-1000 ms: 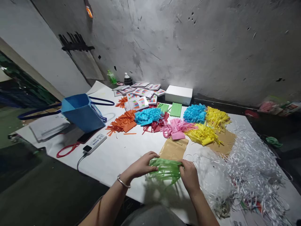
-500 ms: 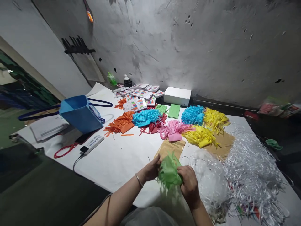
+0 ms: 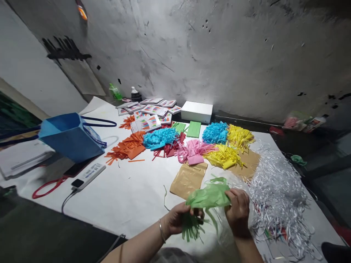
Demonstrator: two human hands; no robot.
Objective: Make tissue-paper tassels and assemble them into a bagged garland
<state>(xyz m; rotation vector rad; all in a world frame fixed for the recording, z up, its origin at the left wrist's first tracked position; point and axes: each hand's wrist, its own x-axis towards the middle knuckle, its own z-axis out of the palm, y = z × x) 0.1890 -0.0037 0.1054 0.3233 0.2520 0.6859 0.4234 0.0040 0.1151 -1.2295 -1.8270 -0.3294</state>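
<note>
A green fringed tissue-paper tassel (image 3: 210, 196) is stretched between my two hands above the front of the table. My left hand (image 3: 179, 218), with a bangle at the wrist, pinches its left end, and loose green strips dangle below those fingers. The opposite end is gripped by my right hand (image 3: 238, 208), its fingers closed. Just beyond lies a flat brown paper packet (image 3: 188, 179). Farther back are fringed paper bundles: pink (image 3: 195, 151), yellow (image 3: 225, 156), blue (image 3: 161, 137), orange (image 3: 127, 145) and dark red (image 3: 171, 149). A flat green stack (image 3: 194, 129) rests behind them.
A heap of shiny white ribbon (image 3: 279, 193) and a clear plastic bag (image 3: 225, 223) lie to the right. On the left are a blue bag (image 3: 72, 138), a power strip (image 3: 89, 176) and a red cable (image 3: 46, 191). Printed packs (image 3: 146, 123) and a white box (image 3: 196, 111) stand near the wall.
The green tassel went from bunched between my hands to drawn out sideways. My right hand moved right and up. The view shifted, so the table things appear farther left.
</note>
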